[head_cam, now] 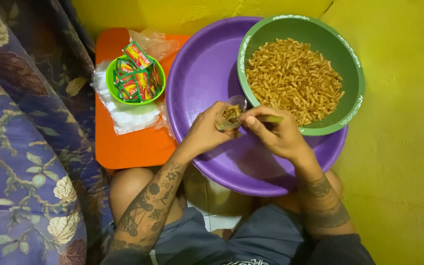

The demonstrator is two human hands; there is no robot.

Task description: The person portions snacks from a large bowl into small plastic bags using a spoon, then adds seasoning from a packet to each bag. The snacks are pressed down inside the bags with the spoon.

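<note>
Bag (pixel 230 117) partly filled, pinched open in my left hand (pixel 207 131); right hand (pixel 276 135) grips a scoop (pixel 269 119), green bowl (pixel 354 73) of macaroni snacks (pixel 293 78) mostly full.

Upper left of frame: your pile of small sachets (pixel 136 73), flat rectangles in red, green and yellow, fills the small green bowl (pixel 111 91). Centre: your left hand (pixel 207 132) holds a small clear plastic pouch (pixel 230 117), open-topped. No signs or screens.
</note>
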